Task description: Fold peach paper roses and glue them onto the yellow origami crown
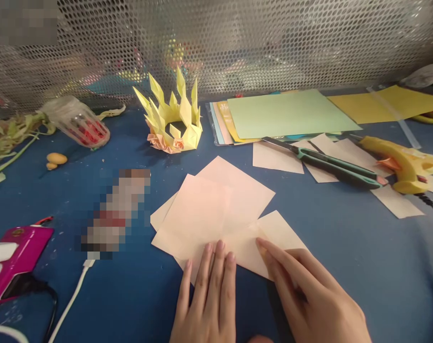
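Observation:
Several pale pink paper squares (pixel 202 209) lie fanned over one another in front of me on the blue table. My left hand (pixel 209 295) rests flat on their near edge, its fingers stretched out. To the right, the fingers of my right hand (pixel 302 286) are pinched at the edge of a pale pink paper square (pixel 279 226) that sticks out from the pile. The hand itself covers part of that square. Behind the papers stands a yellow folded-paper crown (pixel 173 121) with pink paper roses at its front.
Green scissors (pixel 334 164) and a yellow glue gun (pixel 398 157) lie on loose pink paper pieces at the right. A stack of coloured paper (pixel 291 114) is at the back. On the left are a tipped plastic cup (pixel 77 121), a blurred-out object (pixel 116 212) and a magenta power strip (pixel 26 257).

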The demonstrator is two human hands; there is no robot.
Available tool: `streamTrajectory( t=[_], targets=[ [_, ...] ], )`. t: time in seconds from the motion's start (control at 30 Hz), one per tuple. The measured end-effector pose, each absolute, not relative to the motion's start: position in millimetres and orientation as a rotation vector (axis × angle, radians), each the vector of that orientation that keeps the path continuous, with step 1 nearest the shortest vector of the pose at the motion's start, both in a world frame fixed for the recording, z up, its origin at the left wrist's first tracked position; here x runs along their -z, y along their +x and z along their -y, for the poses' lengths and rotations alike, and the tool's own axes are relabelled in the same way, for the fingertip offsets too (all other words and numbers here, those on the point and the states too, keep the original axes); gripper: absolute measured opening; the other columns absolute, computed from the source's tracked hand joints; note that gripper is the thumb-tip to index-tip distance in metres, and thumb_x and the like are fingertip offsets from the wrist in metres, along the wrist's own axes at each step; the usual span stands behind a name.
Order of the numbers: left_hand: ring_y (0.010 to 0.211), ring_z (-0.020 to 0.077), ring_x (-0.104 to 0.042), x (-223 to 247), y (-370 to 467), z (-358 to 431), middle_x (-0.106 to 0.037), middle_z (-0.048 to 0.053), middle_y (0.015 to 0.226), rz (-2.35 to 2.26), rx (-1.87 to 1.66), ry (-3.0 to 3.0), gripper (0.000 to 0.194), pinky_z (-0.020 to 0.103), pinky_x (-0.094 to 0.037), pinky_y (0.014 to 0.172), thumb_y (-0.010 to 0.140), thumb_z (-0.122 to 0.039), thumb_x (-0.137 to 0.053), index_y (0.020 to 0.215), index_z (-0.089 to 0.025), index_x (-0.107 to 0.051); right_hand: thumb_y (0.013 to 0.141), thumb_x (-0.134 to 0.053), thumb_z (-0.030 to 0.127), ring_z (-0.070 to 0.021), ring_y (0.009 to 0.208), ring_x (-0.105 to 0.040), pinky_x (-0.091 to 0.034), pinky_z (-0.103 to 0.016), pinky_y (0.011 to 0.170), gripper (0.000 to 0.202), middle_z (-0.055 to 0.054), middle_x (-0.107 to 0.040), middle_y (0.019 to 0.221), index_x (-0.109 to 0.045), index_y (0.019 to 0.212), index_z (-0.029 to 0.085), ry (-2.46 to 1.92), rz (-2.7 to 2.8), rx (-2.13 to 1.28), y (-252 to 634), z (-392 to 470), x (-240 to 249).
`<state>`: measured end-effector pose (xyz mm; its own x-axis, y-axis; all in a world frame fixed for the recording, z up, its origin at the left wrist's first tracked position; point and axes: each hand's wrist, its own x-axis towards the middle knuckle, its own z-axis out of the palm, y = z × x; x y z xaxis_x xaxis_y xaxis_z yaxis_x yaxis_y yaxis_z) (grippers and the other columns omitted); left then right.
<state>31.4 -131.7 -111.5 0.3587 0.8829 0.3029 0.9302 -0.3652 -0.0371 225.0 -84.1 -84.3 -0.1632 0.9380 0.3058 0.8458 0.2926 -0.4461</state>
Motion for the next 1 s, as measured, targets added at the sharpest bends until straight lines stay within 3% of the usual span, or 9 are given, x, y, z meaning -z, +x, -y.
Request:
streamTrajectory(
  t=[0.1, 0.23, 0.47, 0.63, 0.77, 0.9, 1.0],
  targets=[
    [0.163, 0.0302, -0.021, 112, 32, 132, -0.026, 0.012, 0.176, 1.649, 0.320, -2.409, 0.082, 0.047, -0.017, 0.129, 0.108, -0.064, -0.028, 0.166, -0.006, -0.029, 0.109, -0.050, 0.038, -0.0067, 0.069, -0.074, -0.054, -0.011, 0.060, 0.027, 0.004, -0.070, 0.089, -0.069, 0.127, 0.031, -1.598, 2.044, -0.241, 224, 83, 84],
    [0.162, 0.0298, -0.023, 112, 32, 132, -0.026, 0.012, 0.176, 1.633, 0.339, -2.410, 0.079, 0.048, -0.011, 0.131, 0.109, -0.061, -0.023, 0.165, -0.006, -0.032, 0.109, -0.049, 0.041, -0.0072, 0.066, -0.073, -0.053, -0.012, 0.058, 0.027, 0.003, -0.070, 0.087, -0.070, 0.124, 0.032, -1.629, 2.046, -0.235, 222, 81, 83],
    [0.161, 0.0315, -0.030, 116, 32, 135, -0.048, 0.018, 0.164, 1.621, 0.408, -2.375, 0.078, 0.045, -0.025, 0.129, 0.107, -0.066, -0.029, 0.154, -0.008, -0.050, 0.110, -0.046, 0.042, -0.0104, 0.063, -0.073, -0.055, -0.014, 0.053, 0.034, 0.000, -0.069, 0.084, -0.072, 0.129, 0.030, -1.629, 2.100, -0.246, 224, 79, 83],
    [0.163, 0.0289, -0.023, 119, 31, 135, -0.046, 0.015, 0.166, 1.598, 0.430, -2.370, 0.076, 0.044, -0.013, 0.134, 0.108, -0.064, -0.033, 0.154, -0.007, -0.051, 0.107, -0.051, 0.033, -0.0119, 0.065, -0.074, -0.056, -0.014, 0.051, 0.037, -0.003, -0.071, 0.086, -0.070, 0.138, 0.026, -1.571, 2.202, -0.168, 229, 76, 83],
    [0.164, 0.0273, -0.022, 118, 32, 135, -0.047, 0.012, 0.166, 1.606, 0.420, -2.349, 0.064, 0.045, -0.011, 0.134, 0.109, -0.052, -0.038, 0.155, -0.009, -0.052, 0.102, -0.056, 0.023, -0.0135, 0.074, -0.078, -0.058, -0.013, 0.056, 0.046, -0.007, -0.075, 0.095, -0.065, 0.148, 0.024, -1.507, 2.281, -0.160, 236, 78, 85],
    [0.163, 0.0263, -0.024, 117, 33, 137, -0.042, 0.010, 0.168, 1.653, 0.411, -2.340, 0.070, 0.044, -0.020, 0.131, 0.109, -0.059, -0.036, 0.157, -0.010, -0.049, 0.102, -0.054, 0.023, -0.0145, 0.077, -0.078, -0.059, -0.013, 0.059, 0.051, -0.008, -0.076, 0.099, -0.060, 0.153, 0.023, -1.488, 2.320, -0.159, 240, 82, 89],
    [0.159, 0.0272, -0.034, 116, 33, 138, -0.041, 0.009, 0.169, 1.675, 0.400, -2.334, 0.075, 0.041, -0.033, 0.123, 0.108, -0.063, -0.035, 0.159, -0.010, -0.046, 0.106, -0.048, 0.026, -0.0150, 0.079, -0.079, -0.060, -0.014, 0.060, 0.051, -0.009, -0.076, 0.101, -0.055, 0.157, 0.024, -1.490, 2.307, -0.157, 240, 83, 93]
  ],
)
